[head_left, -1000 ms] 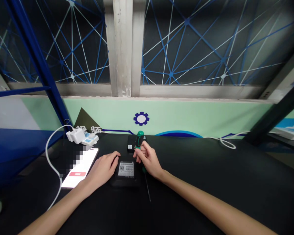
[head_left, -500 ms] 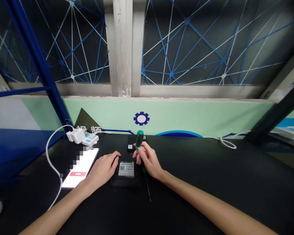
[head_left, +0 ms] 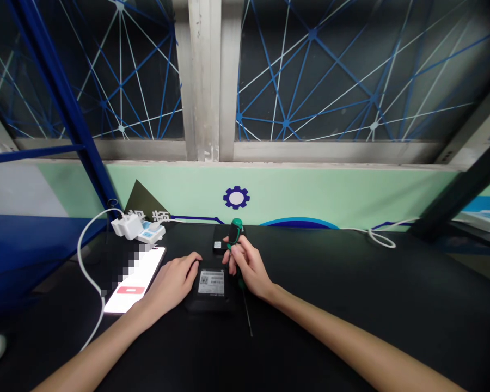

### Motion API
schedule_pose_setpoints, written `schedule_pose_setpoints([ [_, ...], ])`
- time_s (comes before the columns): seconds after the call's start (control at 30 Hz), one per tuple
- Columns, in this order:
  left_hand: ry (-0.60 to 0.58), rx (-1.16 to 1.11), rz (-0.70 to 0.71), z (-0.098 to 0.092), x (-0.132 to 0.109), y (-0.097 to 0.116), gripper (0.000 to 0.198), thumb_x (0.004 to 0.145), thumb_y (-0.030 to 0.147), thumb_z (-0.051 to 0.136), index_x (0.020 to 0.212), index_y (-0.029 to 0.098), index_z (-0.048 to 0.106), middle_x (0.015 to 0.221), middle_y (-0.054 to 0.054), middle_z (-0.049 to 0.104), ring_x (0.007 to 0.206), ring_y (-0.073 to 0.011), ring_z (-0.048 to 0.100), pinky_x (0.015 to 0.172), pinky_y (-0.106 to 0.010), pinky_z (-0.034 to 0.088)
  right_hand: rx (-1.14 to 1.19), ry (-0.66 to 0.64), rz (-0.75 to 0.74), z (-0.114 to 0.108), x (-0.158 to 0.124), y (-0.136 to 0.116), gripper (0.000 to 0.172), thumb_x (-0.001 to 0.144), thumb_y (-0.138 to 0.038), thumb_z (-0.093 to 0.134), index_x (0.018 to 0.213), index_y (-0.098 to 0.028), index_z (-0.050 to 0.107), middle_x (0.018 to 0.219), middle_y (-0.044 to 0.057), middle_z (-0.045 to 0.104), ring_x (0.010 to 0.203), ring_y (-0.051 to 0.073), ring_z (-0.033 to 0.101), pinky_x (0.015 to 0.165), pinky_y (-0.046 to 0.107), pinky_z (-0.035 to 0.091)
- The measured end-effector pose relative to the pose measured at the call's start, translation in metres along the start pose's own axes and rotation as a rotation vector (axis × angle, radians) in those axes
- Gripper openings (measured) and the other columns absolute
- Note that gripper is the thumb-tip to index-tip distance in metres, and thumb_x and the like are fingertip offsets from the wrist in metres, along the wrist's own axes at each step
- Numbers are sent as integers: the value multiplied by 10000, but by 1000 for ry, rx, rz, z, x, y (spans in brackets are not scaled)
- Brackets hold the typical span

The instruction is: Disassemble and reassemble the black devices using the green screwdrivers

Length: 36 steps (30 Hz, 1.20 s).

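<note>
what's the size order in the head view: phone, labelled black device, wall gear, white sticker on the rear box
1. Phone and labelled black device, too close to rank
2. Wall gear
3. White sticker

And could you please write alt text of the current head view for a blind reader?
A person's right hand holds a green-and-black screwdriver, handle up, near a labelled black device; the left hand rests at the device's left edge. A lit phone lies further left on the black table.
</note>
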<state>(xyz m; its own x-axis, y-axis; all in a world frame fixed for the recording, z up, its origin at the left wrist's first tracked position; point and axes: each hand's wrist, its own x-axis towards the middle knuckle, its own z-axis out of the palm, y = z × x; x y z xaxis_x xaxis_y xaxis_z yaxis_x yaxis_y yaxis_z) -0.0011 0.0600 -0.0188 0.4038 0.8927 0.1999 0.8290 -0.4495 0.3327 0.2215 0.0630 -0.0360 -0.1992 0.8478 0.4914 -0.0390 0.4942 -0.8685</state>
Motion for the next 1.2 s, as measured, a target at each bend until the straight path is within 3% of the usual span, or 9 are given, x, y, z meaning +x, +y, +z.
schedule_pose_setpoints([
  [0.27,-31,23,-19,-2,0,2,347,1027,349,280,1154,260,590,1061,-57,747,982,-284,712,803,-365,498,-13,42,68,1,1,6,294,958,-478,591,1005,-221,455,716,-27,639,488,93,537,469,205,428],
  [0.47,-32,19,-10,-2,1,1,343,1027,341,280,1147,256,589,1055,-57,744,968,-282,714,792,-369,501,-10,10,-2,-1,1,1,322,1023,-498,438,1103,-197,521,703,-16,612,503,103,538,503,231,456],
  [0.77,-27,34,-10,-1,0,1,338,1032,342,278,1159,259,580,1056,-51,744,953,-289,716,762,-364,499,-39,38,46,1,1,3,273,966,-464,579,1029,-209,504,715,-22,633,485,90,535,464,201,416],
  [0.97,-26,41,-13,0,0,0,341,1033,346,280,1170,261,580,1082,-58,741,985,-284,713,788,-359,498,-25,12,-3,-1,-1,1,305,1026,-476,444,1123,-199,525,754,-7,624,491,87,522,501,224,453],
  [1.2,-32,47,-17,-2,0,2,335,1029,338,280,1164,267,579,1060,-50,746,953,-281,717,767,-352,488,-63,33,23,1,0,3,278,977,-484,544,996,-213,484,725,-15,632,475,93,534,457,210,412],
])
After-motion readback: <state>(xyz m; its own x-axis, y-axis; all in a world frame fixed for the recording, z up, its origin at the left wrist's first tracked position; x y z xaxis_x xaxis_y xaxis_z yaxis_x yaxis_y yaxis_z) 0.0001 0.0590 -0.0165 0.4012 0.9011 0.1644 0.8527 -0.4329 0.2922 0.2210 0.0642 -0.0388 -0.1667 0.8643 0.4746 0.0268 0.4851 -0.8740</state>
